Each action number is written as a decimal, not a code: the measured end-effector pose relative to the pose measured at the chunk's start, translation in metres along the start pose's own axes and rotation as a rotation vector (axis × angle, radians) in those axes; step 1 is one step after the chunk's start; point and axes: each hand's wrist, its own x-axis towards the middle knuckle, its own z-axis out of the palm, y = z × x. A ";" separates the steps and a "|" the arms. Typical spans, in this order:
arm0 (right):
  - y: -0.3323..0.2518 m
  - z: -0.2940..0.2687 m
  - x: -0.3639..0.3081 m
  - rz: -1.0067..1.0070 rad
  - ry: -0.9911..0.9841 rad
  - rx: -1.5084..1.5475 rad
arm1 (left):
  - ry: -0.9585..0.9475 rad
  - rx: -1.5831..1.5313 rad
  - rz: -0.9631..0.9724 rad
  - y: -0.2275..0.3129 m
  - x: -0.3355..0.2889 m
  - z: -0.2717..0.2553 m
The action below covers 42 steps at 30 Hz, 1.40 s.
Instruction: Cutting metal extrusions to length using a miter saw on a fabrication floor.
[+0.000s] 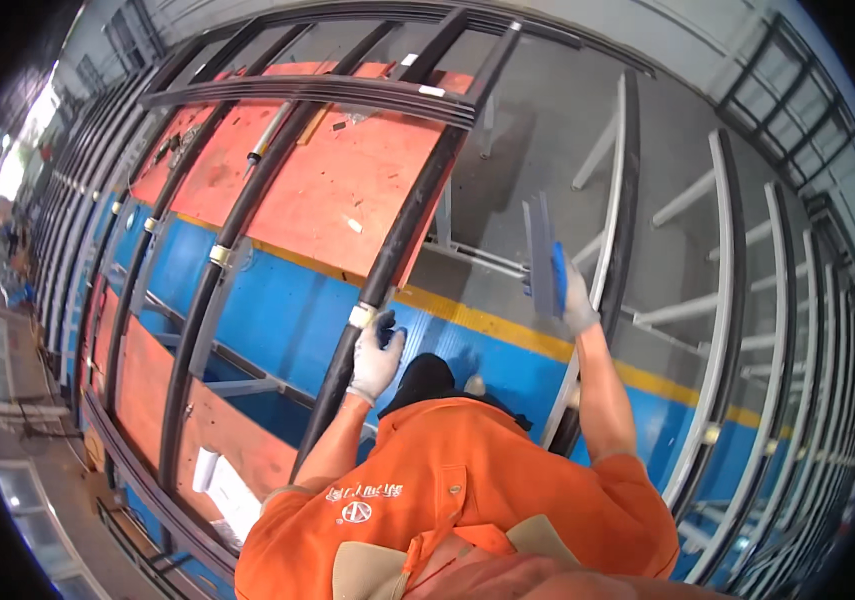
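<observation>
Clamping the grey strip [541,262] low, at one o'clock from the orange shirt [507,460], the right hand [571,298] probably balances it so; at eleven, the half-open left hand [377,362] is beside the black bar [396,252].

Dark-topped rails [412,217] carry long dark bars [347,92] crosswise — a reddish board [212,425] at lower left bears white paper [234,497].
</observation>
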 end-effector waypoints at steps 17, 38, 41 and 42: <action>-0.183 0.208 0.506 -0.195 -0.718 -1.384 | 0.211 -0.598 -0.336 0.009 0.429 0.153; -0.116 0.182 0.623 0.348 -1.042 -0.850 | 0.429 -0.775 -0.608 0.040 0.613 0.199; -0.124 0.187 0.629 0.547 -1.063 -0.641 | 0.412 -0.819 -0.590 0.034 0.614 0.196; -0.126 0.190 0.629 0.582 -1.047 -0.639 | 0.429 -0.812 -0.574 0.031 0.615 0.195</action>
